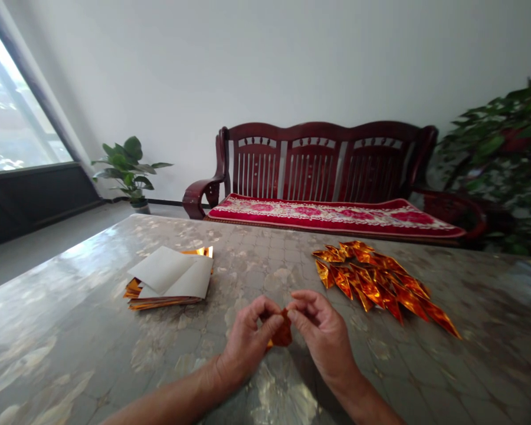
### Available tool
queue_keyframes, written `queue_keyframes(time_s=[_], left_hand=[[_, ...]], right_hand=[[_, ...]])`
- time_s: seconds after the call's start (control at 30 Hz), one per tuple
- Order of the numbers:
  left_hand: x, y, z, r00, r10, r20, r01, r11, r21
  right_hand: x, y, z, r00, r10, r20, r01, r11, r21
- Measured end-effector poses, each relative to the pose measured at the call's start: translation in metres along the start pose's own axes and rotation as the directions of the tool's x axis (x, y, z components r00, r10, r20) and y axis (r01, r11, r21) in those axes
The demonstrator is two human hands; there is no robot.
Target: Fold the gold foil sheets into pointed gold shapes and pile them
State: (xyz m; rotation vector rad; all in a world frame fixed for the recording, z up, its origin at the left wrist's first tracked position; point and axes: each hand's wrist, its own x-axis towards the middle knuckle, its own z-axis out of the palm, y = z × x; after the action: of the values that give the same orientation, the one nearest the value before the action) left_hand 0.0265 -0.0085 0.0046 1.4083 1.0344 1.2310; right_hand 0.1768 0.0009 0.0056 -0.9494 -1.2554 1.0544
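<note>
Both my hands meet over the middle of the marble-patterned table (71, 330). My left hand (248, 342) and my right hand (323, 333) pinch a small folded piece of gold foil paper (283, 333) between thumbs and fingertips, fingers curled closed round it. To the right lies a row of several finished folded gold foil pieces (380, 283), overlapping like pointed leaves. To the left sits a stack of flat foil sheets (170, 277), white backs up, gold edges showing beneath.
A dark red wooden bench (318, 159) with a red patterned cushion stands behind the table. A potted plant (130, 168) is on the floor at back left by a window, and a large leafy plant (504, 153) at the right.
</note>
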Motion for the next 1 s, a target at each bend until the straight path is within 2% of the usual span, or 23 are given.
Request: queue_keyframes(time_s=[0.17,0.27,0.4,0.7,1.0], left_hand=[[0.002,-0.012,0.005,0.997,-0.05,-0.052,0.045,0.995,-0.09],[0.003,-0.015,0.005,0.995,-0.081,-0.05,0.073,0.986,-0.148],[0.003,-0.014,0.004,0.994,-0.076,-0.082,0.066,0.991,-0.117],[0.004,-0.004,0.006,0.982,-0.03,-0.188,0.045,0.996,0.076],[0.008,-0.007,0.01,0.975,-0.082,-0.205,0.091,0.995,0.034]], right_hand=[[0.002,0.001,0.002,0.998,-0.009,-0.061,0.007,0.999,-0.033],[0.003,0.0,0.001,0.992,-0.113,-0.062,0.1,0.979,-0.178],[0.003,-0.003,-0.001,0.975,-0.222,-0.005,0.207,0.917,-0.34],[-0.003,-0.001,-0.002,0.965,-0.242,0.104,0.262,0.846,-0.464],[-0.004,0.005,-0.004,0.971,-0.223,0.087,0.231,0.774,-0.589]])
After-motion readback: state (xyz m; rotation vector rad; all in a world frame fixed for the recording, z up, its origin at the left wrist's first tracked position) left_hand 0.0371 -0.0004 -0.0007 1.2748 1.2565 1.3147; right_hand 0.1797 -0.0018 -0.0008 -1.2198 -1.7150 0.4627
